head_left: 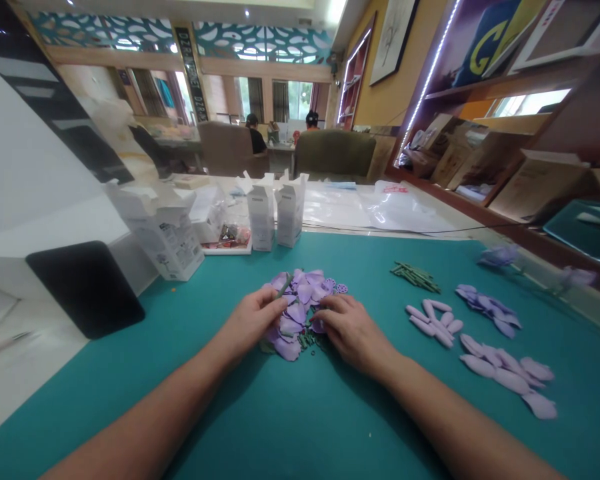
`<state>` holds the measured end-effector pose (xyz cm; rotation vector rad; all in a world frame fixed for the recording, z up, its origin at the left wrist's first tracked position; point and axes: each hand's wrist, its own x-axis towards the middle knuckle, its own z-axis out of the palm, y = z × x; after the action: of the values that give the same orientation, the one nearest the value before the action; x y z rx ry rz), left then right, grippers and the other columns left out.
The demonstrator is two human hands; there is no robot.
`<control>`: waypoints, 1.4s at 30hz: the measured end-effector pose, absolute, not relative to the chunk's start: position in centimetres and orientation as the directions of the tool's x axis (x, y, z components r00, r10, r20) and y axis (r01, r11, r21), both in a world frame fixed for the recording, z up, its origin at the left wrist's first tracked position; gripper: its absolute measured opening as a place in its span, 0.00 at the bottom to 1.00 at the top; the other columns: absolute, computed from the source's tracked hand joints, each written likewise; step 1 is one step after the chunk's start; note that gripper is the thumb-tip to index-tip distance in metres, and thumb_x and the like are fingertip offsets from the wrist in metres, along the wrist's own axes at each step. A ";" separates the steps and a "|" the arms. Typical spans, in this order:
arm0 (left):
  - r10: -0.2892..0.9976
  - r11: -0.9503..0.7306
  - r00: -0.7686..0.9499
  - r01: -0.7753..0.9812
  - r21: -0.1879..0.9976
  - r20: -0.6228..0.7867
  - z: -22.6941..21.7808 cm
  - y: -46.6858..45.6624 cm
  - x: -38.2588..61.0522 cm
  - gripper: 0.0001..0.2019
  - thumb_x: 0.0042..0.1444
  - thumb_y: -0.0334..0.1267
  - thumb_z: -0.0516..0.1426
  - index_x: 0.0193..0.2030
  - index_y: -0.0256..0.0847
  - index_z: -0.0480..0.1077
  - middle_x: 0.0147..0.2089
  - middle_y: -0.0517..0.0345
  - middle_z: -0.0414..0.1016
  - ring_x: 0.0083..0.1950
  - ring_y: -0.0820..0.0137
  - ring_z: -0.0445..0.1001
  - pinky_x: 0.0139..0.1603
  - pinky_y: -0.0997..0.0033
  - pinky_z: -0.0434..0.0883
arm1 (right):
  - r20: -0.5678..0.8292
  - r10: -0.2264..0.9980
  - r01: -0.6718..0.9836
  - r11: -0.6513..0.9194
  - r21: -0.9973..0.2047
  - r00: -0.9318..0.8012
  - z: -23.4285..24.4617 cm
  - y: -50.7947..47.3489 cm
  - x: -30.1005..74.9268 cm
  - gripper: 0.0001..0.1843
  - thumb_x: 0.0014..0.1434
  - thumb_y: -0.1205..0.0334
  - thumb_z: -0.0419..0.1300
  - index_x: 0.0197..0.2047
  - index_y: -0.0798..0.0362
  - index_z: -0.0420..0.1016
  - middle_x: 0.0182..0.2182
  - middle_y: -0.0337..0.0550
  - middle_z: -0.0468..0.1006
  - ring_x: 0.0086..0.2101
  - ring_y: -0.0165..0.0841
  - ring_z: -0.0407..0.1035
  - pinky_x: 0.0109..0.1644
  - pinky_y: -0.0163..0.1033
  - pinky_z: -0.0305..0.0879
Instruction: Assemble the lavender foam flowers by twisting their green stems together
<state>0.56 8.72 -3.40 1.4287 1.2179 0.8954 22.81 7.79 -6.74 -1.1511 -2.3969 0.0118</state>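
On my feed the person's body comes down to two arms and two hands, all bare. The left forearm (150, 420) and right forearm (460, 427) look broad at the bottom edge and taper to slim wrists, stretched by the lens. They are uncovered right up to the frame's edge, so anything worn higher up lies outside my view. The left hand (250, 321) shows its back and thumb side. The right hand (355, 332) shows its back, with knuckles and faint tendon lines. Nails are too small to make out.
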 end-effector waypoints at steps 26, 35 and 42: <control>0.959 0.030 0.270 0.211 0.977 -0.088 -3.8 8.5 0.8 0.17 0.50 0.53 0.59 0.24 0.42 0.62 0.20 0.64 0.65 0.19 0.76 0.56 0.21 0.73 0.52 | 0.329 0.776 0.779 0.608 -0.157 -0.539 -7.0 7.2 22.1 0.17 0.60 0.61 0.60 0.54 0.51 0.73 0.60 0.51 0.67 0.61 0.50 0.55 0.60 0.60 0.58; 0.957 0.042 0.273 0.199 0.979 -0.096 -3.7 8.5 0.9 0.17 0.49 0.53 0.59 0.25 0.42 0.62 0.20 0.65 0.64 0.18 0.76 0.55 0.21 0.73 0.52 | 0.326 0.776 0.778 0.608 -0.160 -0.540 -6.8 7.1 22.1 0.10 0.61 0.63 0.59 0.46 0.51 0.77 0.59 0.50 0.68 0.61 0.51 0.56 0.60 0.61 0.57; 0.953 0.015 0.291 0.215 0.977 -0.078 -3.8 8.6 0.8 0.17 0.50 0.53 0.58 0.26 0.41 0.63 0.21 0.65 0.64 0.19 0.76 0.55 0.21 0.73 0.53 | 0.431 0.717 0.738 0.657 -0.153 -0.548 -7.3 7.3 22.2 0.11 0.59 0.73 0.56 0.40 0.51 0.77 0.55 0.48 0.72 0.59 0.47 0.58 0.59 0.58 0.59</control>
<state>0.78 8.59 -3.81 1.4531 1.1495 0.8403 22.15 7.31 -7.29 -1.1355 -2.4147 -0.0640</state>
